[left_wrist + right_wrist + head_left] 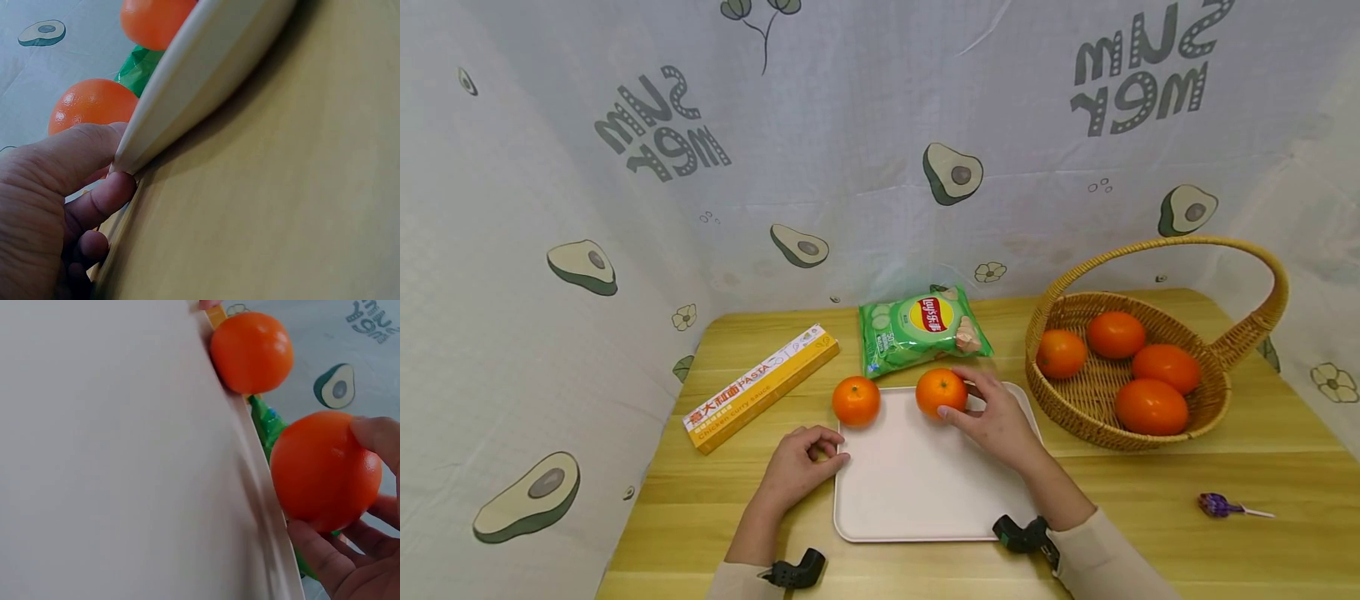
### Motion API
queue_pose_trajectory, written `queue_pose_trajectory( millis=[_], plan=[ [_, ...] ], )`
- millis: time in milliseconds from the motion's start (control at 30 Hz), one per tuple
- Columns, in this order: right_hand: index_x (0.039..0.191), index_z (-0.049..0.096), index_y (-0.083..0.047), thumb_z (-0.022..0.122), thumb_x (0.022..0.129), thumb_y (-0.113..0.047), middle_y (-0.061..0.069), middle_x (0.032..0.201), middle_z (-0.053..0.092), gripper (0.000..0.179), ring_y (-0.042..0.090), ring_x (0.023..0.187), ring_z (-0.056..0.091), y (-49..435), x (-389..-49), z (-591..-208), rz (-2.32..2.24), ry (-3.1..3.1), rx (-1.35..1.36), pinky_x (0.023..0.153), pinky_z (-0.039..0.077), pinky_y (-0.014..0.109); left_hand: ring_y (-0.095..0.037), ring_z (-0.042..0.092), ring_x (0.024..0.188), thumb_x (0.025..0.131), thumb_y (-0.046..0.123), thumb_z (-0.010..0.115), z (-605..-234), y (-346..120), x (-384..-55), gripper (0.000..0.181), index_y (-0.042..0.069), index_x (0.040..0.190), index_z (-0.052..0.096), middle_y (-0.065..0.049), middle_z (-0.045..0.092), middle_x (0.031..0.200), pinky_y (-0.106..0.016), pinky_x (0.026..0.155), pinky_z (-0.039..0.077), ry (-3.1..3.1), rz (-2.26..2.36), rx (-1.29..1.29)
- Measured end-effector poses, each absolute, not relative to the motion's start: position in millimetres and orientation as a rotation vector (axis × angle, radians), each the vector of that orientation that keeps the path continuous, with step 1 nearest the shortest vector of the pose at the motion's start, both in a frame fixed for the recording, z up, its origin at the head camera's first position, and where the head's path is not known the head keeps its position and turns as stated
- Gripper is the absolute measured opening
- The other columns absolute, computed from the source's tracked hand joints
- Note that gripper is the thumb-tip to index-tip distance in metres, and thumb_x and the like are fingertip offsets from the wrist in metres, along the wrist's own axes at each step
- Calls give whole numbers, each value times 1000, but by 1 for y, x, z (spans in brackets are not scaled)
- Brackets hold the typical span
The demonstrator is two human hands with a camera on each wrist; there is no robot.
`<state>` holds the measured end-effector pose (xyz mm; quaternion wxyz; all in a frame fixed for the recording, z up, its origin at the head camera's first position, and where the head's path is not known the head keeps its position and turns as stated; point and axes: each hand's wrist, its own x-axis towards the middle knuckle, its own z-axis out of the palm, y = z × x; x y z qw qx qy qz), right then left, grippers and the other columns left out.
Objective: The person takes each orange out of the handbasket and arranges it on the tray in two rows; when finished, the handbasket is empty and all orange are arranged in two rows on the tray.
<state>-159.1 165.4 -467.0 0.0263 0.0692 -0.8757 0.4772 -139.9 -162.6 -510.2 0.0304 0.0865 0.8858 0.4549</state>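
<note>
My right hand grips an orange at the far edge of the pale tray, thumb and fingers spread around its side. In the right wrist view the held orange overlaps the tray's rim. A second orange sits at the tray's far left corner. My left hand pinches the tray's left edge; in the left wrist view the thumb lies above the rim and the index finger below, with the other fingers curled underneath.
Behind the tray lies a green bag of chips. A yellow pasta box is at the left. To the right stands a wicker basket with several oranges and a tall handle. A purple lollipop lies at the right front.
</note>
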Motion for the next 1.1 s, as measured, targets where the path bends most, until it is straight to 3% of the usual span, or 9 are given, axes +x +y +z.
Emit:
queue_pose_trajectory(
  millis=[667,1100],
  plan=[
    [153,42,-10,73,96,-27,24,157,43,68,47,139,49,165,-163,-477,1612,-2816,180,111,43,56,-9,49,73,82,27,86,-512,-163,-139,16,24,93,75,11,64,78,-21,66,40,2742,1382,260],
    [154,42,-15,74,94,-25,23,159,41,69,45,140,49,163,-162,-477,1711,-2801,164,110,45,53,-8,49,72,81,26,87,-512,-163,-140,17,24,92,74,12,64,77,-21,66,40,2757,1387,275]
  ],
)
